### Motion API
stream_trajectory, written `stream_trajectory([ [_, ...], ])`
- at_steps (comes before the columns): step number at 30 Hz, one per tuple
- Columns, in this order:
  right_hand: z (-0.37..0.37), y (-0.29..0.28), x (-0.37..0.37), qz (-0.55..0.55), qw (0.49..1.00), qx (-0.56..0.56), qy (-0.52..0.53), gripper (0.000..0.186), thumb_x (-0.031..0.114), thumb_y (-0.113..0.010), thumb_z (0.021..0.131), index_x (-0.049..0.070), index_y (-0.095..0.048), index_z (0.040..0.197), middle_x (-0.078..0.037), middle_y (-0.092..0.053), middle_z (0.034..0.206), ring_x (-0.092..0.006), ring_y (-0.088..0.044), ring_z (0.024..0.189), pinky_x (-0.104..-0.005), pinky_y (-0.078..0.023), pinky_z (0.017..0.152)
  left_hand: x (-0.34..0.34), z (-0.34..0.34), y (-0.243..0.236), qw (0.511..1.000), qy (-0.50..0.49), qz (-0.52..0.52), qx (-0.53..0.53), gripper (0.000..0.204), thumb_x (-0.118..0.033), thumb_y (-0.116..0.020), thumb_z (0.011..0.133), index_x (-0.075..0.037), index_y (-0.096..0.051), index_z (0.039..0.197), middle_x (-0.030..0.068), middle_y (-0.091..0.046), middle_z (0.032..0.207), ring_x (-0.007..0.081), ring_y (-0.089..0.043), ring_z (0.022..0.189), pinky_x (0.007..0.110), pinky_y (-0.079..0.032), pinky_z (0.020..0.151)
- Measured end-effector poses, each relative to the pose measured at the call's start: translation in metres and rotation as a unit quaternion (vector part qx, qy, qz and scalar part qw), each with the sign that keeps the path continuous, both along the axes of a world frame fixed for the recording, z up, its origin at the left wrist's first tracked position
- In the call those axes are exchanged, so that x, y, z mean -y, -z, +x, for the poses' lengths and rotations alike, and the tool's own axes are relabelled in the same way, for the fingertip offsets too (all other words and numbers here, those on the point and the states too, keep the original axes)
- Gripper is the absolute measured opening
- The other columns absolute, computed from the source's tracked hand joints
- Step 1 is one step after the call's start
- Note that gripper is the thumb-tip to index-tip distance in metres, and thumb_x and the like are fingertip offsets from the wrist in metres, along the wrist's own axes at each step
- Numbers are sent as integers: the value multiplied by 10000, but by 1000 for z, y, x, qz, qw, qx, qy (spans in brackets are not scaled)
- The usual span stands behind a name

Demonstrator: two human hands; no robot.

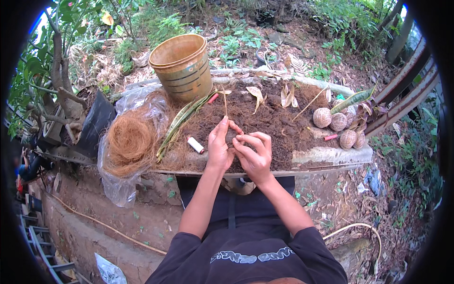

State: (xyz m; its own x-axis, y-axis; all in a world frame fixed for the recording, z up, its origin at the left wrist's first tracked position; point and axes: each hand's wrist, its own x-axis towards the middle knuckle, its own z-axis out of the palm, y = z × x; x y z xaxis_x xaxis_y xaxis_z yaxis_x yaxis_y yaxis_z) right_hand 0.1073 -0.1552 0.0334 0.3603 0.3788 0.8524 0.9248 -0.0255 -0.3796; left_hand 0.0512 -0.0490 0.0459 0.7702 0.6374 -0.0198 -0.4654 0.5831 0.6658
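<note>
Over a heap of dark soil [279, 128], my two hands work close together. My left hand [219, 147] is closed, pinching a thin brown stem [225, 105] that points up from the fingertips. Beside it my right hand [255, 154] has its fingers bent and pressed together; what they hold, if anything, is hidden, though something dark shows between the hands. A white thread spool [195, 145] lies left of my left hand. Long yellow-edged green leaves [182, 118] lie farther left, and a small red piece [213, 98] rests at their upper end.
A worn yellow-brown bucket [189, 75] stands at the back left. Brown coconut fibre [130, 142] sits on a clear plastic bag [118, 191]. Several string-wrapped balls [322, 117] lie at right, near a green leaf [352, 100]. Dry leaves [256, 96] lie on the soil.
</note>
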Motion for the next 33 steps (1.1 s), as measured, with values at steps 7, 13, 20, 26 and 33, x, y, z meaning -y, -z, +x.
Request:
stream_trajectory([
  [7, -1, -1, 3, -10, 1000, -4, -12, 367, 96, -818, 685, 128, -767, 1047, -21, -693, 1064, -291, -567, 1037, -389, -496, 885, 0, -3, -5, 997, 22, 68, -15, 215, -164, -539, 1023, -33, -475, 1181, 73, -597, 884, 120, -598, 774, 238, -511, 674],
  [13, 1, 4, -1, 14, 997, -67, -30, 397, 36, -775, 698, 128, -750, 1084, -24, -693, 1089, -283, -586, 1009, -386, -508, 880, -4, -2, 3, 991, 4, 126, -53, 245, -184, -536, 1025, -26, -515, 1212, 49, -611, 940, 122, -616, 864, 273, -529, 745],
  [20, -1, 4, -9, 63, 954, -267, -118, 353, 76, -783, 750, 67, -733, 1099, -73, -708, 1101, -284, -596, 1038, -401, -472, 946, -3, -4, -12, 994, -3, 97, -47, 537, -500, -332, 1062, -38, -603, 1107, 77, -641, 941, 200, -641, 951, 366, -522, 871],
  [26, -6, -9, -2, -14, 990, -132, -41, 411, 174, -830, 686, 100, -751, 1083, -24, -691, 1099, -280, -572, 1047, -394, -483, 922, -7, -2, 8, 1000, -14, -4, -20, 496, -487, -327, 1062, -69, -590, 1012, 89, -631, 927, 254, -642, 916, 398, -525, 865],
  [33, -3, 10, -6, 3, 997, -76, -8, 422, 131, -830, 666, 106, -751, 1080, -12, -694, 1040, -277, -578, 999, -372, -516, 841, -1, -2, 1, 997, 22, 65, -27, 288, -225, -479, 1056, 6, -587, 1191, 40, -601, 959, 91, -593, 855, 221, -497, 769],
])
